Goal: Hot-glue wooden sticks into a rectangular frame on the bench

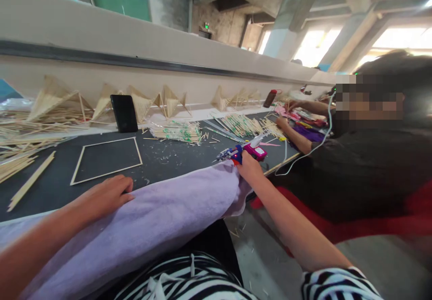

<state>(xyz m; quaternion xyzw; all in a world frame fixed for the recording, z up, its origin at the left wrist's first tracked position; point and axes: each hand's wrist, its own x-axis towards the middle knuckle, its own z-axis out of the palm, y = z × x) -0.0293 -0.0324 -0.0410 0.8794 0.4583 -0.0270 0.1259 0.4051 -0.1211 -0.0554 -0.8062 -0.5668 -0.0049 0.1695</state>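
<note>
Right hand: My right hand (249, 167) is closed around the grip of a blue-and-magenta glue gun (248, 152), nozzle toward the left.
Left hand: My left hand (113, 193), empty, fingers loosely bent and thumb apart, lies at the lavender cloth (189, 192) along the table's near edge.
Stick frame: The four-sided stick frame (106, 174) lies flat on the black tabletop (162, 158), just beyond my left hand.
Smartphone: A dark smartphone (124, 114) leans upright behind the frame.
Wall side: Fan-like stick models (170, 102) line the white wall; bagged sticks (178, 131) lie before them.
Right side: Another person (378, 169) reaches over the table.
</note>
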